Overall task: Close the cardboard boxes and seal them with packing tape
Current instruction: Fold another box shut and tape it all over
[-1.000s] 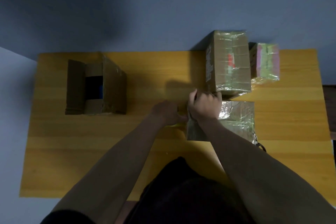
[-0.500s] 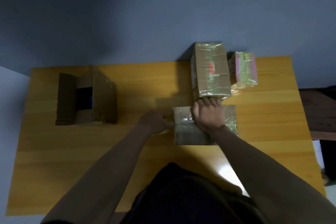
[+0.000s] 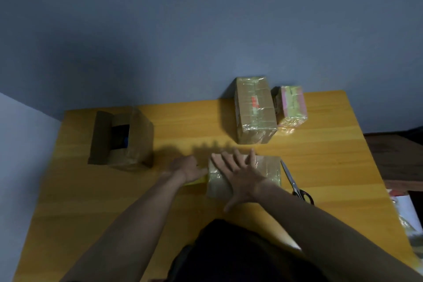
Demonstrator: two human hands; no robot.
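**Right hand flat on the near box, smoothing the tape**

The right hand (image 3: 240,175) lies palm-down with fingers spread wide across the top of the near box (image 3: 269,167), pressing straight-fingered on its taped surface and holding nothing. The left hand (image 3: 186,168) sits just beside the box's left end, fingers loosely bent toward that end face; a pale strip (image 3: 194,182) shows under it, and whether it pinches a tape end or only touches the box cannot be told.

To do this step well, I judge that the flat palm should sweep from the box's middle out to its edges, so the tape beds down without bubbles or lifted corners, while the other hand braces the left end so the box does not slide on the counter (image 3: 320,155). Firm pressure over the flap seam and round the end edges matters most.

Just right of the near box lie scissors (image 3: 295,184), blades pointing away from the person. Behind the box stands a sealed tall box (image 3: 254,110), with a smaller wrapped parcel (image 3: 291,106) touching or just beside its right side. Well to the left of the near box an open box (image 3: 121,142) waits with flaps up, not yet closed.
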